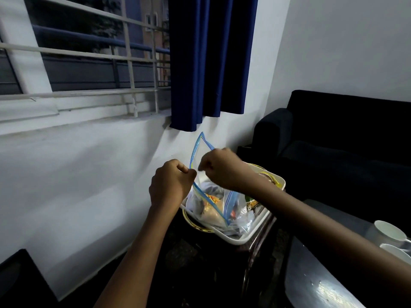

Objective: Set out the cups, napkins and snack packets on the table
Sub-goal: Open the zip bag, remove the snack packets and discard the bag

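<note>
**Both hands on the mouth of the zip bag, over the tray**

Ahead of you runs a white wall with a barred window [84, 63] and a dark blue curtain [211, 63]; a dark sofa [344, 141] fills the right corner. At your lower right lies the glossy table [315, 285], with two white cups [388, 234] standing at its right edge.

Between the wall and the table sits a white tray [255, 235] with gold handles, on a dark stand. A clear zip bag [213, 210] with a blue seal strip rests in the tray, snack packets showing through it.

Your left hand [170, 185] pinches the bag's near lip with curled fingers. Your right hand [221, 168], also curled, grips the far lip. The mouth gapes between your two hands, with one corner rising above them.
</note>
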A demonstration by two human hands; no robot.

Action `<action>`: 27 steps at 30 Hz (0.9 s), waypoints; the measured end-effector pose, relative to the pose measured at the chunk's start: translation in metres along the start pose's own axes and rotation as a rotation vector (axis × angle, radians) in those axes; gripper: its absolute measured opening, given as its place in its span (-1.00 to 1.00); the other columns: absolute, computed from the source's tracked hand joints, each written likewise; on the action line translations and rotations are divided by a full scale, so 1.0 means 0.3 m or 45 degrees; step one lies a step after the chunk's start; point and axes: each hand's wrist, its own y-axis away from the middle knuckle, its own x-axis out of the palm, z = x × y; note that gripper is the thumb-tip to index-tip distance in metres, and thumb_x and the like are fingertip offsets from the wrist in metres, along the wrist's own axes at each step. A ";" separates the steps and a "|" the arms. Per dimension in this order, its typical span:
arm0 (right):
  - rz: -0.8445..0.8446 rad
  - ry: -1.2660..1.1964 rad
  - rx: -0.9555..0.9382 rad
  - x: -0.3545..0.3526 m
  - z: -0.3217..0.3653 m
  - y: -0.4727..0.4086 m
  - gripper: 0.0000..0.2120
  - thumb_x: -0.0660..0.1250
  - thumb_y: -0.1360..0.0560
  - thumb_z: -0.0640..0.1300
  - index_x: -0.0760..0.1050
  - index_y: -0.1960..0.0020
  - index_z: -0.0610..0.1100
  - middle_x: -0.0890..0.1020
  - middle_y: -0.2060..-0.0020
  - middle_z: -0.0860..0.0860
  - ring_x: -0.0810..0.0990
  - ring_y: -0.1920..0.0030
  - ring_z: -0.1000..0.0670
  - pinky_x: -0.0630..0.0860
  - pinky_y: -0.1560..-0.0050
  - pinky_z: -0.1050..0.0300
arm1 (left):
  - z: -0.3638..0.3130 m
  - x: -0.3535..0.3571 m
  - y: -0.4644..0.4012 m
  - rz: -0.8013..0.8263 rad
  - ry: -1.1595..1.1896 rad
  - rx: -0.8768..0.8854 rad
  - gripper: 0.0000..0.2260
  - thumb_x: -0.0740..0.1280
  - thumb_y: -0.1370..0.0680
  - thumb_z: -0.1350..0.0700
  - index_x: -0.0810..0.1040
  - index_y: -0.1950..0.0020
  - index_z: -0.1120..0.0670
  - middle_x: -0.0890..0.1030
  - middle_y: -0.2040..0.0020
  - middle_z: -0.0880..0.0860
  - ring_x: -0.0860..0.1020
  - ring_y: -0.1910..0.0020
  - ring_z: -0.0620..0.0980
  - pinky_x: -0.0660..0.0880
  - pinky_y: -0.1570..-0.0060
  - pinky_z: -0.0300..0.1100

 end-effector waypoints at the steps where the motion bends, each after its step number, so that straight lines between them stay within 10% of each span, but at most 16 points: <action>1: 0.139 0.122 0.043 0.024 -0.006 -0.011 -0.78 0.24 -0.49 -0.31 0.57 -0.10 -0.22 0.64 -0.06 -0.15 0.61 -0.01 -0.07 0.55 -0.04 0.10 | 0.001 0.001 0.002 -0.007 0.000 0.011 -0.89 0.35 -0.45 0.02 0.55 0.18 0.04 0.67 0.17 0.07 0.63 0.12 0.13 0.55 0.04 -0.08; 13: 0.830 0.151 0.290 0.248 -0.139 -0.089 -0.72 0.19 -0.56 -0.18 0.44 -0.23 -0.26 0.51 -0.22 -0.25 0.41 0.00 -0.07 0.38 -0.15 0.04 | 0.015 0.006 -0.001 0.027 0.006 -0.001 -0.90 0.34 -0.42 0.03 0.54 0.19 0.05 0.66 0.20 0.04 0.63 0.13 0.10 0.53 0.04 -0.11; 22: 0.234 -0.040 0.399 0.128 -0.186 -0.065 -0.75 0.36 -0.40 -0.27 0.60 -0.07 -0.19 0.63 -0.04 -0.15 0.58 0.00 -0.10 0.37 0.19 0.23 | 0.019 0.021 -0.024 0.111 0.292 0.019 -0.75 0.25 -0.53 -0.10 0.55 0.18 0.05 0.67 0.16 0.03 0.65 0.15 0.10 0.54 0.04 -0.06; 27: -0.142 -0.533 0.535 0.030 -0.179 -0.038 -0.86 0.39 -0.36 -0.39 0.54 0.28 -0.18 0.65 0.17 -0.36 0.61 0.23 -0.15 0.57 0.10 -0.10 | 0.028 0.026 -0.028 0.108 0.505 0.063 -0.73 0.08 -0.59 0.11 0.56 -0.11 0.01 0.61 -0.11 0.00 0.56 -0.02 0.00 0.40 0.02 -0.15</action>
